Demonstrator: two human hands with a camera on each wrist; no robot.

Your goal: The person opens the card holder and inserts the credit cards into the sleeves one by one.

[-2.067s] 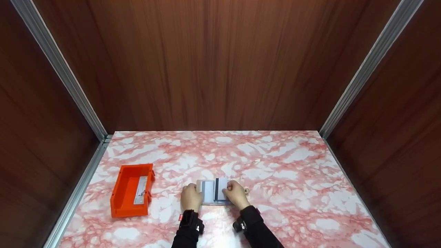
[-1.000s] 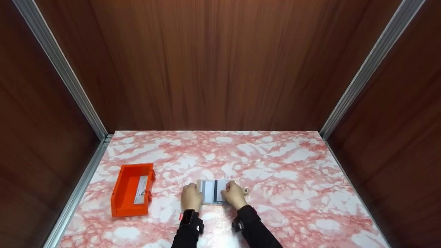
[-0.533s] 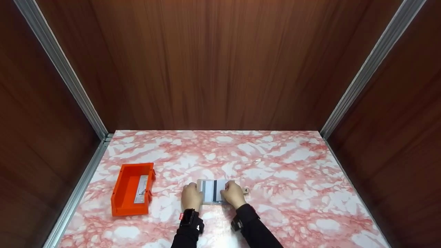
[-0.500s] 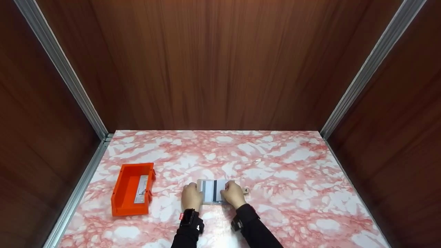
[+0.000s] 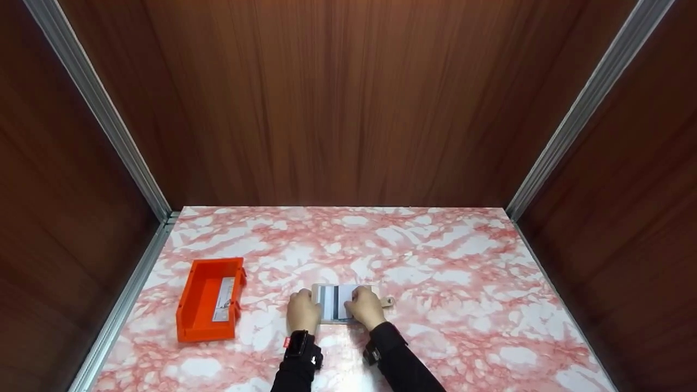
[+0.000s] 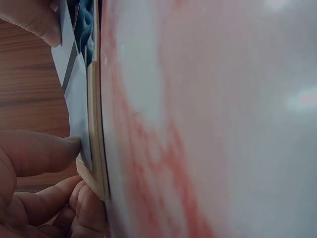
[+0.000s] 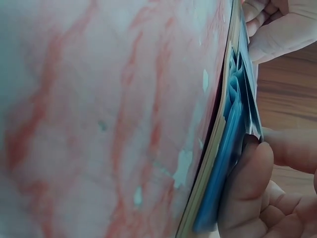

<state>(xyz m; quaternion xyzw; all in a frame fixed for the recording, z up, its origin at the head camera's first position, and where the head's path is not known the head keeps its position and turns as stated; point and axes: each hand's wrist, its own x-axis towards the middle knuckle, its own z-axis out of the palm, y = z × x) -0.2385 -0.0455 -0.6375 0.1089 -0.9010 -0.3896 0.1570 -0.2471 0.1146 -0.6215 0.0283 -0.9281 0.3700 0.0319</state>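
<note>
A tan card holder lies spread out on the table, with its snap strap sticking out to the right. My left hand holds its left edge, thumb pressing on a white card there and fingers curled at the cover's edge. Between the thumb and fingers of my right hand is a white card with a dark stripe, overlapping the left card in the head view. Blue clear sleeves of the holder show beneath that card, near the right thumb.
An orange bin with a label on its inner right wall stands to the left of the hands. The table has a red and white marbled top. Brown wood panels enclose it at the back and both sides.
The right hand has brought the striped card down toward the holder and then slid slightly left with it. The strap shows more now. The left hand stays in place.
</note>
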